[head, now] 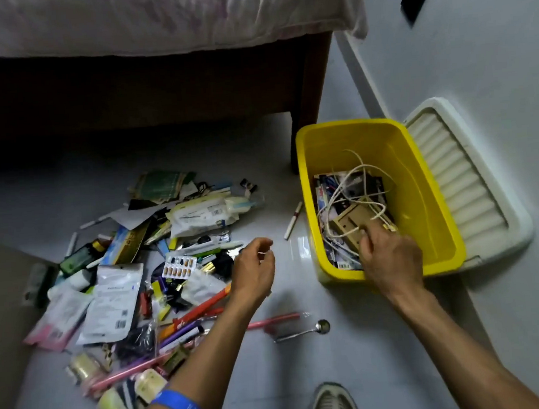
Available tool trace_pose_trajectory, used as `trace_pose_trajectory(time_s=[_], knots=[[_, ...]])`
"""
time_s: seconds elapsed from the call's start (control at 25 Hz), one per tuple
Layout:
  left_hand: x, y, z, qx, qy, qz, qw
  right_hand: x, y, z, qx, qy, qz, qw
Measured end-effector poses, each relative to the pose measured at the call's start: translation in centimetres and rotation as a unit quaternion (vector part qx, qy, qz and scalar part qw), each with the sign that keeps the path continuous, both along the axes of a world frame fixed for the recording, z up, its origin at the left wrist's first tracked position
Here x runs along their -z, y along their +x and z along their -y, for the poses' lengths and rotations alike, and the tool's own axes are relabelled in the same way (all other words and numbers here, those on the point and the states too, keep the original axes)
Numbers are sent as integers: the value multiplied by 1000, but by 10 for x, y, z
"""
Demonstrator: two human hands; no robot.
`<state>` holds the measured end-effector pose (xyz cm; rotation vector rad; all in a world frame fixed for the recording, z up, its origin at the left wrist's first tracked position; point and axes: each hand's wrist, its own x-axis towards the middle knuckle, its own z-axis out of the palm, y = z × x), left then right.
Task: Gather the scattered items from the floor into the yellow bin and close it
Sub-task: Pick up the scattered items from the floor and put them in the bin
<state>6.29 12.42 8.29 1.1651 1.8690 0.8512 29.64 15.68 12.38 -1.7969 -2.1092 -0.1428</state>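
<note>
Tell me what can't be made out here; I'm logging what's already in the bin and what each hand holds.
All in the head view:
- Lower layers in the yellow bin: covered by the white cables and the right hand.
- What the right hand's fingertips grip: hidden by the hand itself.
- The small white thing at the left hand: too small to identify.
- Print on the white pouch: too blurred to read.
- Items under the floor pile: overlapped.
</note>
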Motion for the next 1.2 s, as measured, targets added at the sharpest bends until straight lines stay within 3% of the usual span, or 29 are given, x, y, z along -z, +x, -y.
trace_pose_trajectory(time_s=[0.08,0.16,0.32,0.4,0.56,0.64,0.84,0.96,1.08,1.12,1.2], knots=[[16,-18,26,-34,-62,-12,997,7,-33,35,-159,13,-101,982],[35,-31,56,5,-112,-64,992,32,-65,74,-243,-76,-118,960],[70,-35,95,171,-137,-164,962,107,-79,112,-154,-350,17,924],[89,-37,106,233,-144,-221,936,129,-69,116,-120,-378,96,913],[116,-46,118,300,-173,-278,896,151,-74,121,-181,-363,118,906],[119,-45,118,262,-180,-238,918,151,-77,119,-169,-389,108,899],[111,-51,121,95,-167,-92,977,149,-95,119,-71,-403,-114,905],[98,-53,139,39,-190,-54,979,152,-114,127,-146,-387,-99,905],[76,-53,146,-22,-184,-11,983,155,-123,121,-159,-427,-4,890],[65,-54,140,-63,-175,24,982,150,-123,119,-138,-453,-38,880],[36,-53,116,-134,-136,120,974,123,-120,117,-91,-445,-262,851]])
